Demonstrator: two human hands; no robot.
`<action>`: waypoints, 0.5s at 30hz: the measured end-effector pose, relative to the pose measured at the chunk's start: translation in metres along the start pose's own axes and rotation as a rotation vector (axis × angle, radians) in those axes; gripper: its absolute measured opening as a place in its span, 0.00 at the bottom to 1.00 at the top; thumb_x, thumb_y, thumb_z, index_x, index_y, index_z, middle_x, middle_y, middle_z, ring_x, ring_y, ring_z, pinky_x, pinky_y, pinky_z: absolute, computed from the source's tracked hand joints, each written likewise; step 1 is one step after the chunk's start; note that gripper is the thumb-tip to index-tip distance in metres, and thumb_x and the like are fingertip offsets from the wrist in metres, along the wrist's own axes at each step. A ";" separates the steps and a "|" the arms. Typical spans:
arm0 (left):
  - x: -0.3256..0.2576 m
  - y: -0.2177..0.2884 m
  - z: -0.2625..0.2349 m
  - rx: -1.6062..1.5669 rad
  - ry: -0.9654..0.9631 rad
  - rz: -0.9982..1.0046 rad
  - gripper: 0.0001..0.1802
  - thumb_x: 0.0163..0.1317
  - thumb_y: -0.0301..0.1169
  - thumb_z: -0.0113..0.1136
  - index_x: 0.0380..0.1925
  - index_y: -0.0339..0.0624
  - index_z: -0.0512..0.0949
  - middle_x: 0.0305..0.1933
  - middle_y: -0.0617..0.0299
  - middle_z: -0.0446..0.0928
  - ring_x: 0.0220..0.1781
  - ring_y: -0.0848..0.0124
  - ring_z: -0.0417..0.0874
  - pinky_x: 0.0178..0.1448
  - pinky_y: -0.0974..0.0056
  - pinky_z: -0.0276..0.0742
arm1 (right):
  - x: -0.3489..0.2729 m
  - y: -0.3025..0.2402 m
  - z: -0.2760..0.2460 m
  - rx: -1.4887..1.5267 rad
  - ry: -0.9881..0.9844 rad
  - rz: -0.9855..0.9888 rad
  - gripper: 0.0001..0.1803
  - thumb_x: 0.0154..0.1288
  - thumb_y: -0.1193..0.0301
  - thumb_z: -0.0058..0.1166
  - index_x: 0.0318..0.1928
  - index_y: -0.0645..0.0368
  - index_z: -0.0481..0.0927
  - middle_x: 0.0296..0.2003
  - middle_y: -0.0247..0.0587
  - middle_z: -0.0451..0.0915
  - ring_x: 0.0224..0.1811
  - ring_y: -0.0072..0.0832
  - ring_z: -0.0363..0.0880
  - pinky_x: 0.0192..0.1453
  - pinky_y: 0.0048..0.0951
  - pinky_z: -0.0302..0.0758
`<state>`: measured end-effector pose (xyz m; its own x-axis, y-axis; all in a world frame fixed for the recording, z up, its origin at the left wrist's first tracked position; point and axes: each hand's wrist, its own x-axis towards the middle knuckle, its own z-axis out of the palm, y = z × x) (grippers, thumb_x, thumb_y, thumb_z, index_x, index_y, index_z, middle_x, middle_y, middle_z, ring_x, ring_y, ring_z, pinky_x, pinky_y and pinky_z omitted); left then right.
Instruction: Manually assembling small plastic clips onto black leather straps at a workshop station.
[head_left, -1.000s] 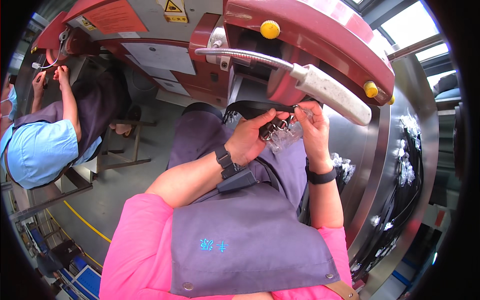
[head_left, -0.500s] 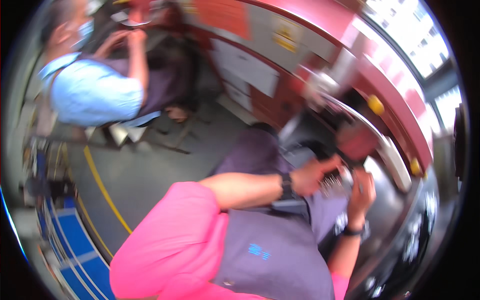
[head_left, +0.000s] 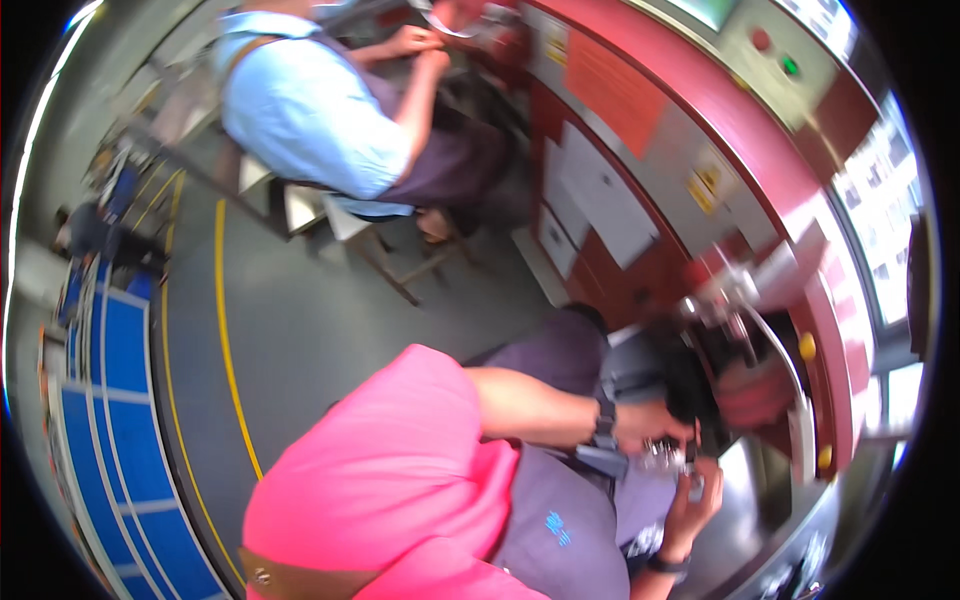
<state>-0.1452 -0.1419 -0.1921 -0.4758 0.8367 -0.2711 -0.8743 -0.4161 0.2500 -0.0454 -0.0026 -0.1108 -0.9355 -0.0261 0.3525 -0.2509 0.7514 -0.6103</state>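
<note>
My left hand, with a dark watch on its wrist, reaches across my grey apron and closes on a small cluster of shiny clear parts. My right hand, a dark band on its wrist, comes up from below and pinches the same cluster at its lower side. Both hands meet just in front of the red machine, under its curved metal lever. The picture is blurred, so the parts' exact shape is unclear.
A person in a light blue shirt sits on a stool at the upper left, hands raised at the same red machine. A grey floor with a yellow line and blue crates lie to the left. A shiny metal surface borders my right side.
The view has swung to the left and tilted, bringing the seated person and the floor into the picture. My two hands have stayed together on the shiny parts at the machine.
</note>
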 end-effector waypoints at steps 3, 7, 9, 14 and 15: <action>-0.015 0.012 0.002 0.105 0.035 0.093 0.07 0.61 0.26 0.62 0.39 0.39 0.79 0.36 0.62 0.81 0.37 0.73 0.83 0.41 0.68 0.80 | 0.009 0.004 0.018 0.028 0.196 0.182 0.07 0.62 0.79 0.56 0.40 0.66 0.76 0.32 0.45 0.77 0.32 0.33 0.76 0.39 0.30 0.73; -0.023 0.019 0.009 0.207 0.071 0.207 0.10 0.62 0.27 0.61 0.44 0.38 0.78 0.41 0.59 0.82 0.42 0.71 0.83 0.47 0.65 0.81 | 0.022 0.002 0.009 0.243 0.085 0.493 0.08 0.59 0.78 0.60 0.40 0.63 0.78 0.30 0.40 0.78 0.30 0.26 0.77 0.35 0.25 0.73; -0.025 0.023 0.016 0.185 0.083 0.169 0.11 0.63 0.26 0.60 0.45 0.37 0.77 0.42 0.58 0.81 0.44 0.70 0.83 0.48 0.66 0.80 | 0.021 0.008 0.005 0.233 0.114 0.438 0.07 0.59 0.78 0.60 0.38 0.63 0.78 0.28 0.38 0.77 0.27 0.23 0.76 0.31 0.23 0.72; -0.021 0.028 0.033 0.216 0.081 0.148 0.12 0.64 0.26 0.59 0.47 0.39 0.76 0.45 0.57 0.80 0.48 0.68 0.82 0.51 0.66 0.77 | 0.027 0.003 0.006 0.296 0.239 0.465 0.06 0.60 0.79 0.58 0.38 0.63 0.77 0.27 0.36 0.76 0.21 0.17 0.74 0.24 0.19 0.70; -0.020 0.029 0.035 0.205 0.070 0.155 0.12 0.64 0.26 0.59 0.47 0.39 0.75 0.46 0.57 0.80 0.48 0.68 0.82 0.52 0.66 0.77 | 0.028 0.002 0.008 0.328 0.275 0.473 0.06 0.60 0.79 0.58 0.39 0.63 0.77 0.27 0.35 0.77 0.22 0.17 0.74 0.24 0.19 0.70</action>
<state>-0.1572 -0.1581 -0.1472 -0.6140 0.7391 -0.2769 -0.7563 -0.4506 0.4743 -0.0740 -0.0068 -0.1079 -0.8765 0.4624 0.1341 0.0698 0.3976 -0.9149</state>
